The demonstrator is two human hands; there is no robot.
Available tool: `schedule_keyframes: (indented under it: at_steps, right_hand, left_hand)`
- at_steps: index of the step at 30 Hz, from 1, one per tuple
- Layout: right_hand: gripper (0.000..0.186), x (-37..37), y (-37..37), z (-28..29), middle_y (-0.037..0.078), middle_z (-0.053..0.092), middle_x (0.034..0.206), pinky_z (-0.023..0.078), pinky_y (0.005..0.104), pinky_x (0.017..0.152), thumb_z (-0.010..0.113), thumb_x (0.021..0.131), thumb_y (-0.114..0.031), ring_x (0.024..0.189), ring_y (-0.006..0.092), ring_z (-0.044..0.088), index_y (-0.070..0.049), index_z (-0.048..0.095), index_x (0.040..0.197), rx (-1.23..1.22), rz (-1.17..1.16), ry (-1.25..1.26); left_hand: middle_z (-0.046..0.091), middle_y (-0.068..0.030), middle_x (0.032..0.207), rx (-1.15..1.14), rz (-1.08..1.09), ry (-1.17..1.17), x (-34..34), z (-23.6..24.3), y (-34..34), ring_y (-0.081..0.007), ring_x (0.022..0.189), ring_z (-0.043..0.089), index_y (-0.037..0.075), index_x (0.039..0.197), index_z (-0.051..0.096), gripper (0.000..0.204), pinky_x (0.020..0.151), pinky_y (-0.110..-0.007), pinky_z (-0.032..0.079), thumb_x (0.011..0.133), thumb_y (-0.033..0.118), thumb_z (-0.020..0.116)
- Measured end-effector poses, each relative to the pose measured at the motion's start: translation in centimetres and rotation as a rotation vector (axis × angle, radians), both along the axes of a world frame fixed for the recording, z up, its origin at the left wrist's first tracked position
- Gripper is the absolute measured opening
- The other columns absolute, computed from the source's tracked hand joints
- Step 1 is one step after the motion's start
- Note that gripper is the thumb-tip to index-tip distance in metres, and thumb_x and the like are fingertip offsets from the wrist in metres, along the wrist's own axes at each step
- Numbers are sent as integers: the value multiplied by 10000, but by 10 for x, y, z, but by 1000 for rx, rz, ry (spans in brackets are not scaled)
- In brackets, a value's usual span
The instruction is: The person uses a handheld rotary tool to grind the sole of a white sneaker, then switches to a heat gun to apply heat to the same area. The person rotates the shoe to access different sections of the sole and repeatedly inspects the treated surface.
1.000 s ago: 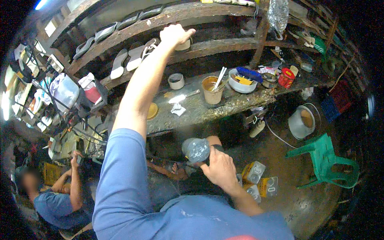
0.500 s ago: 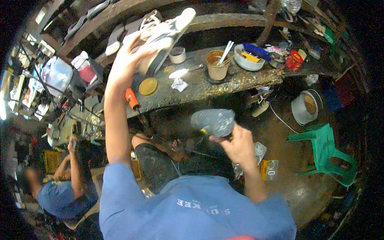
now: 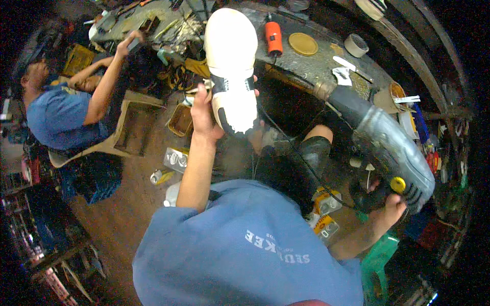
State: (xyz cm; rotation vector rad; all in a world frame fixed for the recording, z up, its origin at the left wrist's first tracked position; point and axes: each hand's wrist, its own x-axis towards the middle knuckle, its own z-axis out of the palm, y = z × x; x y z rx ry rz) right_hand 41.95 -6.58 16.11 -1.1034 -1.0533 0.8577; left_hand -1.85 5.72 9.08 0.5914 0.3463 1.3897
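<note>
My left hand (image 3: 204,115) is closed around a shoe (image 3: 232,46), held up with its white sole in view and its black-and-white middle by my fingers. At the right, my right hand (image 3: 390,211) grips the handle end of a heat gun (image 3: 398,143), a grey-blue body with a yellow round knob. Its metal nozzle (image 3: 322,91) points up and left toward the shoe, with a gap between them. A dark cord (image 3: 291,143) hangs across my lap.
On the bench (image 3: 326,56) lie an orange power tool (image 3: 274,40), a yellow lid (image 3: 303,44), a tape roll (image 3: 356,46), a knife (image 3: 352,69) and a brown pot (image 3: 386,98). A co-worker (image 3: 64,115) sits at the left. A green chair (image 3: 380,262) stands low right.
My view has turned left. The shoe has come down from over the bench and now shows its sole. The heat gun has swung outward, its nozzle now visible.
</note>
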Motion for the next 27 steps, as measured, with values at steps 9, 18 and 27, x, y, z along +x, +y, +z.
schedule_keyframes:
  at_steps: [9, 18, 27]
  right_hand:
    - [557, -25, 8, -17, 167, 699, 1209, 581, 459, 906, 815, 919, -274, 1054, 314, 696, 41, 597, 1323, 32, -21, -528]
    - [671, -44, 25, -26, 173, 675, 1274, 621, 470, 919, 806, 948, -349, 1094, 320, 710, 39, 535, 1423, -12, 61, -293]
    - [779, -28, 7, -28, 166, 646, 1345, 569, 467, 1006, 828, 920, -407, 1144, 327, 687, 49, 500, 1460, -18, 13, -714]
  left_hand:
    - [632, -111, 1435, -248, 181, 219, -6, 2, -13, -245, 1271, 646, 86, 1575, 429, 616, 1091, -442, 536, 1114, 491, 487]
    - [663, -67, 1406, -260, 273, 269, -15, -3, -22, -228, 1256, 638, 113, 1521, 537, 490, 1091, -411, 508, 1125, 399, 516]
    - [633, -75, 1467, -263, 297, 258, -21, -11, -13, -245, 1334, 601, 93, 1552, 506, 504, 1142, -428, 475, 1132, 369, 474]
